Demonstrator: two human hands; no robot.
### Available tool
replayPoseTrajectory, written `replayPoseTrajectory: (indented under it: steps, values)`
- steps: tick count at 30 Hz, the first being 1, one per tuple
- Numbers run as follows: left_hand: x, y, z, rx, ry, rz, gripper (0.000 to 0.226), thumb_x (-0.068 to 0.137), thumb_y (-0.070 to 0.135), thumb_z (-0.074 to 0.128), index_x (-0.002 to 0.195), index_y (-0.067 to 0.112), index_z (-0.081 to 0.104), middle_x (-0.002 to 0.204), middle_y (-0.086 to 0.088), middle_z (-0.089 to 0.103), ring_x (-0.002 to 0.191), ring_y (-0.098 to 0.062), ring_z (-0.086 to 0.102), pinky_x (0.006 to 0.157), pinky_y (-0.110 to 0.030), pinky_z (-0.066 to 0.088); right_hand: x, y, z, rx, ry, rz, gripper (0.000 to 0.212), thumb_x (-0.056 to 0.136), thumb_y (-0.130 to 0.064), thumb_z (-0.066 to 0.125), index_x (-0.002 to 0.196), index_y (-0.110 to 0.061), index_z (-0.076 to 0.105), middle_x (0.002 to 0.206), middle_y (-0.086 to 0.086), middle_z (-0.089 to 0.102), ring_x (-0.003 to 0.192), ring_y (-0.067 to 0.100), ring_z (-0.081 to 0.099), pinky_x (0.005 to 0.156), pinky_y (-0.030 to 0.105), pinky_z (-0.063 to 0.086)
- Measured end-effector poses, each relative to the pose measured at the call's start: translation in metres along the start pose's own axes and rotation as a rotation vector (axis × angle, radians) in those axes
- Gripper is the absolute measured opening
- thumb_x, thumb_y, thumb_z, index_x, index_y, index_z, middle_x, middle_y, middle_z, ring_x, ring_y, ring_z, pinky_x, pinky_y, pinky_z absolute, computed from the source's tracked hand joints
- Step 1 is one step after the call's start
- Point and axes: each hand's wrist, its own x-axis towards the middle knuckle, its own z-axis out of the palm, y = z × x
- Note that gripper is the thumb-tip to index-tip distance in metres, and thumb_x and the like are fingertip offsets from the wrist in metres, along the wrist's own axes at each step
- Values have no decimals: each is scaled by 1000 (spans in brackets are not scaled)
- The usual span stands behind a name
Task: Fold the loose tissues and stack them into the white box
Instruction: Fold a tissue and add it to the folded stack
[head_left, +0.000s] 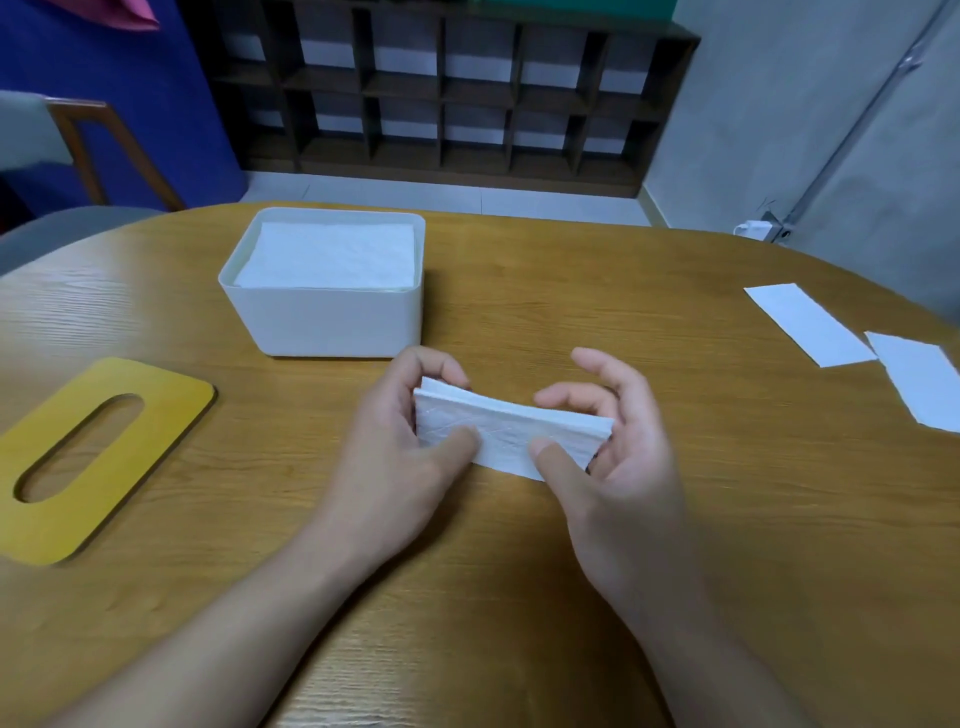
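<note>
Now both hands hold folded tissue (506, 431) just above counter (675, 519), near box (332, 325). Left hand (400, 447) grips left end, fingers curled round it. Right hand (618, 447) pinches right end, thumb on top. Box has tissue stack (327, 254) inside. Two loose tissues (810, 325) lie far right. Yellow lid (83, 457) lies left.

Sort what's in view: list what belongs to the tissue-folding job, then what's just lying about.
Job:
- folded tissue, held by left hand and right hand
- white box with stacked tissues
- two loose tissues
- yellow lid

Lying about:
- shelf
- chair
- charger
</note>
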Motion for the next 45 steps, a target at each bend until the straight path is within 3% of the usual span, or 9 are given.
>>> replayPoseTrajectory:
  steps: [5,10,16,21,26,32,36,41,45]
  values:
    - [-1,-2,5,-22,-18,15,30,84,-1,70,108,11,55,93,-13,69,79,-27,57,73,-44,46,-4,1,3,-31,-20,23,61,96,8,69,138,-34,55,111,-1,75,97,25,72,83,38,60]
    - [-1,-4,2,7,13,5,32,86,4,71,112,16,56,97,-16,66,79,-24,56,74,-42,45,-5,1,0,-90,8,70,46,98,-6,76,130,-34,56,107,-2,77,86,28,73,80,46,61]
    - [-5,0,-10,96,39,-33,52,99,7,76,136,34,51,95,7,69,83,-11,68,73,-29,53,-1,-5,-7,-104,103,96,8,103,-11,75,100,-15,69,92,4,82,85,22,81,70,37,60]
    - [-11,19,-39,420,67,29,57,100,22,77,131,49,38,95,16,66,77,-11,64,68,-17,46,6,-23,12,2,93,146,13,102,-7,75,112,-13,69,99,5,84,91,26,83,83,49,66]
    - [12,50,-82,475,153,118,28,100,19,75,113,32,53,85,6,59,71,-19,53,65,-30,45,37,-56,40,-73,26,53,45,97,-14,83,122,-37,53,100,-3,79,77,24,77,66,34,58]
    - [68,74,-133,657,271,168,14,100,20,71,104,32,65,85,11,64,73,-14,56,68,-39,51,117,-85,96,-365,-34,-245,22,94,-19,83,100,-29,64,95,-10,66,60,11,52,62,27,47]
    - [91,65,-156,775,331,150,9,99,23,68,102,32,68,89,7,67,82,-13,58,75,-44,55,160,-80,127,-610,-108,-278,15,95,-23,82,100,-24,68,75,-13,54,72,9,53,68,28,43]
    - [99,39,-166,946,277,5,4,98,38,74,101,39,77,118,11,56,117,-21,43,99,-38,33,166,-53,134,-1002,-236,-270,16,99,-37,76,110,-26,71,126,-5,60,121,21,53,102,39,40]
    - [101,38,-168,978,296,-4,4,95,43,77,98,40,77,125,15,55,124,-20,38,98,-37,24,162,-49,133,-967,-179,-305,16,99,-39,77,109,-27,74,129,-10,57,126,18,48,101,34,32]
